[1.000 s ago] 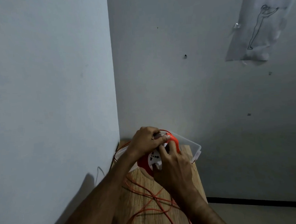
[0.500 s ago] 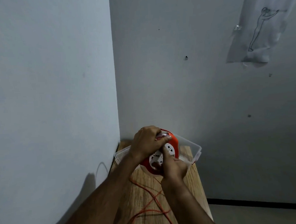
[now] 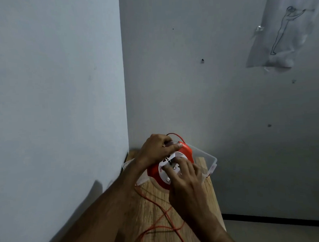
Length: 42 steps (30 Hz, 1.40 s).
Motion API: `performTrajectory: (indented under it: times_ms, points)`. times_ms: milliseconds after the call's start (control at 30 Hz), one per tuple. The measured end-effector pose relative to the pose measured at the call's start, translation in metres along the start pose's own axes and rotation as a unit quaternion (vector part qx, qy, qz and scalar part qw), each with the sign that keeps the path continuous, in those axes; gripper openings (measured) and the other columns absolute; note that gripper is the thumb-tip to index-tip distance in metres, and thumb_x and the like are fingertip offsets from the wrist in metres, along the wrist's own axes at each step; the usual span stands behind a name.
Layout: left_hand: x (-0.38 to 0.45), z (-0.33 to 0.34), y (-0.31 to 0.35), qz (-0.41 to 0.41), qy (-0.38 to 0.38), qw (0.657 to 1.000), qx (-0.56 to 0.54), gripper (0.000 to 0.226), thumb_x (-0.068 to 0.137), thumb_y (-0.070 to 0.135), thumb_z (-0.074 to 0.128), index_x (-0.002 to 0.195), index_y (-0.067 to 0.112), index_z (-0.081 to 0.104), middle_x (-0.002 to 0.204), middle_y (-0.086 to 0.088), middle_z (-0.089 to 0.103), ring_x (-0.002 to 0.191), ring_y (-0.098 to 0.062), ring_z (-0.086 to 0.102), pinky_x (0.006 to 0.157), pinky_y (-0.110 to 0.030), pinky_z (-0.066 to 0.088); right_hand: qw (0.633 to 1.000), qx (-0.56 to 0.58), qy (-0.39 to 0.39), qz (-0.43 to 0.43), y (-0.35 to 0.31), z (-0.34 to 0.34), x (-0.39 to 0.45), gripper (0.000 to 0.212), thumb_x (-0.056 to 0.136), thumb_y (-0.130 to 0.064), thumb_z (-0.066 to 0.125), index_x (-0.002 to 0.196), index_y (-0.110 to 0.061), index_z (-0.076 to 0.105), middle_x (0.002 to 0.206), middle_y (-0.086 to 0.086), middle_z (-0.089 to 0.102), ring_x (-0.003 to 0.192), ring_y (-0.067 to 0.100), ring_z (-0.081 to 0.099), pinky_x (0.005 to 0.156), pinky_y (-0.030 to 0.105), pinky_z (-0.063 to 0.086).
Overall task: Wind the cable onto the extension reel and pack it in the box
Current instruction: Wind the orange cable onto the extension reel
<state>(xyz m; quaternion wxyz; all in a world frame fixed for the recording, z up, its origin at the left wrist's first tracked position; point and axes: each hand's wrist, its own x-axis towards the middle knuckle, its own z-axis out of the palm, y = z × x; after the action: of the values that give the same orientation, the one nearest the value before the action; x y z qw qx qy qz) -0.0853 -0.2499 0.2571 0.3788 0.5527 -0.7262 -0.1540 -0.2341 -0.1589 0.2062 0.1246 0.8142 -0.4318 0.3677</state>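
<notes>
Cranking item: your right hand [image 3: 185, 176] has swung from six o'clock up the reel [image 3: 186, 150] face, fingers pressing; left hand [image 3: 157, 148] clamps the handle; cable [image 3: 160, 226] remains slack.

left hand [image 3: 157, 148] gripping reel [image 3: 186, 150], right hand [image 3: 186, 182] on reel

a narrow light wooden table [image 3: 178, 208] stands in the wall corner; a clear plastic box [image 3: 211, 161] and loose loops of thin orange cable [image 3: 161, 227] lie on it.

right hand [image 3: 183, 177] shifted up over the reel [image 3: 168, 168] face, fingers now spread, cable [image 3: 160, 226] loops shifted
</notes>
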Motion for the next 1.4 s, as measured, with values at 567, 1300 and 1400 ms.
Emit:
performTrajectory:
  times_ms: [567,1300,1400]
  points:
    - [-0.006,0.003,0.001,-0.001,0.017,1.0,0.003,0.049,0.087,0.062,0.063,0.09,0.015,0.075,0.082,0.0,0.073,0.074,-0.011,0.066,0.071,-0.031,0.056,0.998,-0.032,-0.05,0.011,0.024,-0.007,0.021,0.058,0.068,-0.043,0.065,0.122,-0.025,0.069,0.088,0.003,0.07,0.075,0.02,0.064,0.077,0.026,0.035]
    - [-0.009,0.009,-0.002,0.007,0.098,0.995,0.029,0.041,0.09,0.051,0.067,0.06,0.03,0.049,0.055,0.017,0.047,0.054,-0.004,0.049,0.058,-0.019,0.033,0.823,0.349,0.07,0.442,-0.003,-0.009,0.013,0.021,0.084,-0.02,0.078,0.098,-0.018,0.062,0.091,0.007,0.073,0.07,0.014,0.072,0.055,0.018,0.055]
    - [-0.003,0.006,0.0,0.014,0.08,0.997,0.016,0.035,0.091,0.052,0.065,0.067,0.028,0.057,0.058,0.017,0.051,0.057,-0.005,0.053,0.06,-0.02,0.038,0.982,0.112,0.051,0.141,0.007,-0.01,0.002,0.034,0.077,-0.014,0.082,0.107,-0.016,0.067,0.102,0.001,0.07,0.086,0.013,0.068,0.074,0.027,0.059]
